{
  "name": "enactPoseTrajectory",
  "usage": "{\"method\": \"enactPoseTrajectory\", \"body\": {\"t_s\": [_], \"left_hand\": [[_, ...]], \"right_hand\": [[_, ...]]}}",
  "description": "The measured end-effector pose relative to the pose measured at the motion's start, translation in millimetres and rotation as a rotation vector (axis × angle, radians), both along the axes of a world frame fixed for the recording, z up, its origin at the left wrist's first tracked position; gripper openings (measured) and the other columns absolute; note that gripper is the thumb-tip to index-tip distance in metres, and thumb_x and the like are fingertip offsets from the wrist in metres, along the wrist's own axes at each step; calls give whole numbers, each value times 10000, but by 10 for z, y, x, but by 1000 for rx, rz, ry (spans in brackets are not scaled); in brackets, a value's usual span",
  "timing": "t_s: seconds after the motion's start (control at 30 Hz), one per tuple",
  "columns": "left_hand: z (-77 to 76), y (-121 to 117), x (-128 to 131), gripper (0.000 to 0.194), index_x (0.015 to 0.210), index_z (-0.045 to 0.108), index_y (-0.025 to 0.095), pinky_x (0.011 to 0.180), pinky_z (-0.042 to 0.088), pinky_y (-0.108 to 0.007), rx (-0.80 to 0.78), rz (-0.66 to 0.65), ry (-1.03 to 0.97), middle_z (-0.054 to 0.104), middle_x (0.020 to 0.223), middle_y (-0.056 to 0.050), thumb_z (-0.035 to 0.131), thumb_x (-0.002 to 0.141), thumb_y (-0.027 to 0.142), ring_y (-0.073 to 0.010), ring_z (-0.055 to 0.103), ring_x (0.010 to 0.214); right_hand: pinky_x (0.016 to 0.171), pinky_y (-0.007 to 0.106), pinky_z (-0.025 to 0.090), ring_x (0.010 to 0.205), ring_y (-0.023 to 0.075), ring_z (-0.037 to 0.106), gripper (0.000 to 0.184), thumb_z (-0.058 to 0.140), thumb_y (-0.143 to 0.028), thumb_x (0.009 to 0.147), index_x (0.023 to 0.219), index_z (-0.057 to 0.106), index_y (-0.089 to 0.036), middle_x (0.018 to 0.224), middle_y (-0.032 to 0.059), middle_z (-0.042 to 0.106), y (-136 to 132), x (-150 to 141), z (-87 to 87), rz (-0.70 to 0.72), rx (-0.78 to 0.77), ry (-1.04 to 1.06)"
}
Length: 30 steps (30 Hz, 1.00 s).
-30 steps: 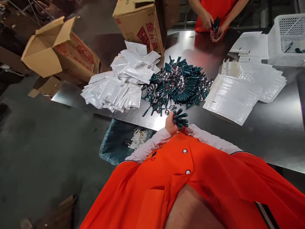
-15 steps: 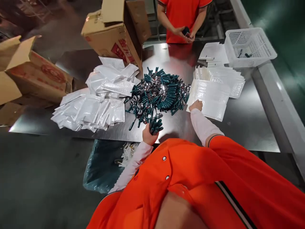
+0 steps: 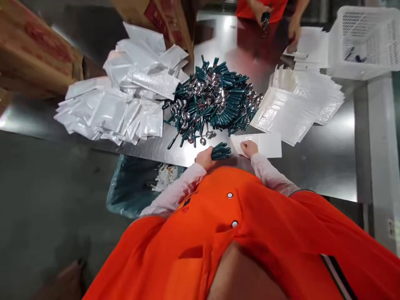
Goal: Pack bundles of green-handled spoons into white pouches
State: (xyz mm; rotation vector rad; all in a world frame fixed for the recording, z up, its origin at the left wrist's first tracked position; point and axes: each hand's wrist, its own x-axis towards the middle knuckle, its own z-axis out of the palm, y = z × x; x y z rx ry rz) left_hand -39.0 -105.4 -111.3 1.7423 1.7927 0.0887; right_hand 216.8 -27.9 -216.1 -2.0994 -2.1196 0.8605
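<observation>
My left hand (image 3: 205, 158) is closed around a bunch of spoons (image 3: 221, 151) whose dark green handles point right; their metal ends are hidden. Close by on the right, my right hand (image 3: 249, 148) grips a single white padded envelope (image 3: 269, 145) near its left end, with the fingers curled. A large heap of green-handled spoons (image 3: 225, 110) lies on the metal table (image 3: 175, 146) just beyond both hands. Behind my right hand rests a stack of white padded envelopes (image 3: 286, 112).
Filled white envelopes (image 3: 109, 108) are piled on the left, with cardboard boxes (image 3: 40, 50) behind. Below the table edge hangs a bin bag (image 3: 125, 187) with paper scraps. A white basket (image 3: 368, 46) stands far right. Across the table, a co-worker's hand (image 3: 261, 12) holds green-handled spoons.
My right hand has drawn one envelope off the stack towards my body. My left hand has turned the spoon bunch to point right. The view has tilted down; the co-worker's hands have parted.
</observation>
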Motion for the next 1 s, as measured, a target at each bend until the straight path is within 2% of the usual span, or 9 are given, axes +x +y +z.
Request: {"method": "enactPoseTrajectory", "body": {"t_s": [0.07,0.17,0.3,0.4,0.53,0.67,0.77,0.9,1.0], "left_hand": [[-151,118,21,346,1180,578,181,914,497,-373,-65,-52,118,706,1142,-158,646,873,325,-329,678,1105],[-381,205,-27,415,1310,522,145,938,489,-386,-167,-98,227,663,1229,-192,569,921,280,-324,663,1136],[-563,123,-123,395,1330,518,107,970,480,-423,-201,-183,282,632,1263,-222,468,978,279,-334,637,1176],[-614,59,-127,403,1319,531,98,971,480,-456,-173,-225,272,633,1258,-229,501,965,289,-360,635,1172],[-605,101,7,479,1308,528,71,934,503,-422,-218,-95,222,671,1184,-245,615,921,340,-359,669,1128],[-508,176,157,630,1436,438,75,982,492,-406,-196,-64,217,667,1223,-247,645,911,353,-344,661,1169],[-410,244,121,638,1526,361,122,975,501,-387,-136,-43,229,692,1202,-205,567,934,238,-312,677,1147],[-318,390,-26,574,1361,576,173,897,532,-304,-238,-53,150,731,1157,-123,711,804,212,-275,696,1097],[-283,447,-37,436,1233,635,119,857,539,-282,-292,10,182,732,1154,-154,713,819,231,-271,707,1076]], "right_hand": [[836,299,446,967,239,632,270,508,-279,901,911,754,-168,1038,128,726,-181,-329,-43,132,-15,118],[824,303,468,903,230,652,272,526,-314,881,906,757,-172,949,102,740,-363,-649,-89,89,-41,301],[673,297,481,628,196,609,420,438,-432,938,960,748,-150,659,36,667,-411,-725,-110,-102,-233,491],[693,280,479,662,185,616,391,474,-409,939,1001,756,-146,693,39,680,-407,-724,-61,-32,-192,461],[833,284,463,889,211,646,293,525,-260,923,1020,780,-153,930,109,728,-378,-818,84,249,103,247],[773,287,442,871,216,646,297,509,-240,956,961,791,-147,925,126,725,-328,-939,236,471,206,114],[726,289,425,844,211,646,309,497,-239,971,995,792,-150,915,120,730,-286,-975,323,533,291,116],[708,288,411,845,209,645,305,506,-237,967,1069,785,-168,930,114,738,-247,-1010,405,542,381,162],[699,292,402,815,209,635,285,515,-233,958,1022,787,-175,905,109,738,-290,-1102,476,524,359,153]]}}
